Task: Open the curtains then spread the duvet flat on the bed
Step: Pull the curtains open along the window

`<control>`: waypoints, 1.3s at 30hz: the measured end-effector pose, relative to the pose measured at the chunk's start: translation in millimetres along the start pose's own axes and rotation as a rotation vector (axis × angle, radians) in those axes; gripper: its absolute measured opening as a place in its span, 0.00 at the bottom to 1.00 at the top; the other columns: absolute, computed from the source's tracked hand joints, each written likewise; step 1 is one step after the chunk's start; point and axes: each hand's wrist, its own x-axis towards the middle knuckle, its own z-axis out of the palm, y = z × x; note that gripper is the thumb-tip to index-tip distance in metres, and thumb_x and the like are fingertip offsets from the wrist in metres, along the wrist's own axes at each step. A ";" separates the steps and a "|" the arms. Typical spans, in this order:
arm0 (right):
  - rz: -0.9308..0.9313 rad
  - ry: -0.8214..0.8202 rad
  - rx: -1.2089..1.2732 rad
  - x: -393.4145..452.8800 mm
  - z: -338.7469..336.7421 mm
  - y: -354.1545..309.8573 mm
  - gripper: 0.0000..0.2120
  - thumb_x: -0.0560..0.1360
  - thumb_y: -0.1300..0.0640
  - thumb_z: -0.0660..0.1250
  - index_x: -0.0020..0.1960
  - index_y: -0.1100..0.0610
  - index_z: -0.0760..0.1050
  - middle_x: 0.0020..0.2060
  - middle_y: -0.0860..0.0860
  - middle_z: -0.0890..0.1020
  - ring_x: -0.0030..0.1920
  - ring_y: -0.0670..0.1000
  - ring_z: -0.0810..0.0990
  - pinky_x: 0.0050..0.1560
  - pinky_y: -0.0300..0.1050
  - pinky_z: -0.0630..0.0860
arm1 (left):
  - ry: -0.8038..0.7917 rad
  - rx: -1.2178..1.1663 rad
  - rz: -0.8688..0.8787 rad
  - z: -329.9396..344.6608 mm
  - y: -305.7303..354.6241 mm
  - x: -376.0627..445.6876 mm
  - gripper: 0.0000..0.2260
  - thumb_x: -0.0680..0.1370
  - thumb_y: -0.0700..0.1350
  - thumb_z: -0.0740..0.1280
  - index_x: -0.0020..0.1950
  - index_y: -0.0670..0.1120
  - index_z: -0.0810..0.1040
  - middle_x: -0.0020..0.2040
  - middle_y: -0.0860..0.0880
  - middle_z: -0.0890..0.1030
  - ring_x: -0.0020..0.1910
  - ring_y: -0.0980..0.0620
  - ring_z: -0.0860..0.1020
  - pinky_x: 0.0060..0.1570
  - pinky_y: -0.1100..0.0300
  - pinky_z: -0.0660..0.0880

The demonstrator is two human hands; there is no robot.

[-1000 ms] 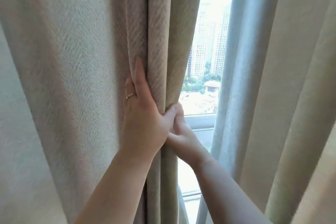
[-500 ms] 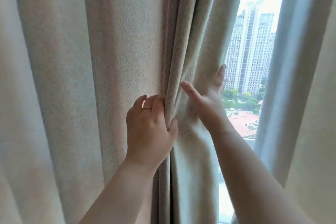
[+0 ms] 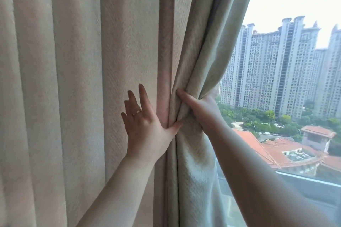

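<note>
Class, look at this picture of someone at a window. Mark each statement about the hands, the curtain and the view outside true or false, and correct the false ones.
1. The right hand grips a bunched fold at the edge of the curtain. True.
2. The left hand is clenched in a fist. False: its fingers are spread open, flat against the fabric.
3. A ring shows on the left hand. True.
4. The curtain covers the whole window. False: the glass to the right is uncovered.
5. Tall apartment towers stand outside. True.
6. The low roofs outside are blue. False: they are orange-red.
</note>
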 end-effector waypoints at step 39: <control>-0.186 -0.223 0.108 55.6 503.9 -48.4 0.65 0.60 0.29 0.75 0.79 0.41 0.34 0.78 0.58 0.51 0.78 0.60 0.53 0.75 0.66 0.57 | 0.144 -0.186 -0.581 -107.4 -446.9 173.9 0.27 0.62 0.63 0.74 0.54 0.48 0.82 0.46 0.49 0.85 0.47 0.49 0.83 0.45 0.56 0.79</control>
